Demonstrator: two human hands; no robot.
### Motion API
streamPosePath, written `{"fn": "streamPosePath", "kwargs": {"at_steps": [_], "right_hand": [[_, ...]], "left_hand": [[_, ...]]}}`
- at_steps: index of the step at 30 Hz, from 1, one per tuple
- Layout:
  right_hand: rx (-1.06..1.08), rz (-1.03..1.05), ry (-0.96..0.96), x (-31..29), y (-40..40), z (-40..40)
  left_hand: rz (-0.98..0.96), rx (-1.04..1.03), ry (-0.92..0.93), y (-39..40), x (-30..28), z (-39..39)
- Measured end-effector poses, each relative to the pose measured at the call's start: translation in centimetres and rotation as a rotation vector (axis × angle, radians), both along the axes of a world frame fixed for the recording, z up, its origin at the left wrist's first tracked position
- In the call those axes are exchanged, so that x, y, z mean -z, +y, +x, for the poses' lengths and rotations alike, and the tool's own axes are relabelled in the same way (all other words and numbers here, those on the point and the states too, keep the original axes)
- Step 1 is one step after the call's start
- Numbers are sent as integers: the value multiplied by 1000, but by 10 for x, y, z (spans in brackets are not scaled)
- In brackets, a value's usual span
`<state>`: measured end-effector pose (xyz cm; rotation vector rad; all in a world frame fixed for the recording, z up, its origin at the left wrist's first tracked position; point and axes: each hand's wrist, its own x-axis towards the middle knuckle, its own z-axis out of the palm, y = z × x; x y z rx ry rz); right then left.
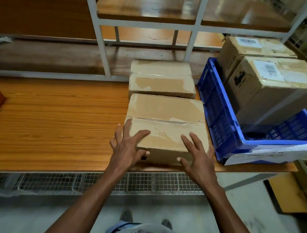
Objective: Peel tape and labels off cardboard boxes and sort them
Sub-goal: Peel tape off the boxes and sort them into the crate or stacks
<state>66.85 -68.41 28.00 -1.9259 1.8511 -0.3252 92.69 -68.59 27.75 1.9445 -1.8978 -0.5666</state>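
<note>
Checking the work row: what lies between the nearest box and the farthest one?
One more taped cardboard box, between nearest box and farthest box, in the head view.

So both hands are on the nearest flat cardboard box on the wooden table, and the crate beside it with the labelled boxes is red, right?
Not quite: the head view shows a blue plastic crate, not red. The rest holds: left hand and right hand rest on the nearest flat cardboard box on the wooden table, and the crate holds labelled cardboard boxes.
</note>
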Motion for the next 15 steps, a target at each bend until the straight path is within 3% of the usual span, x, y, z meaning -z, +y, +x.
{"fn": "streamPosePath", "kwargs": {"at_steps": [8, 15], "right_hand": [[85, -170, -223, -8, -12, -5], [183, -372, -330, -70, -59, -8]], "left_hand": [[-79, -118, 172, -2, -10, 4], [-311, -194, 331, -33, -74, 16]]}}
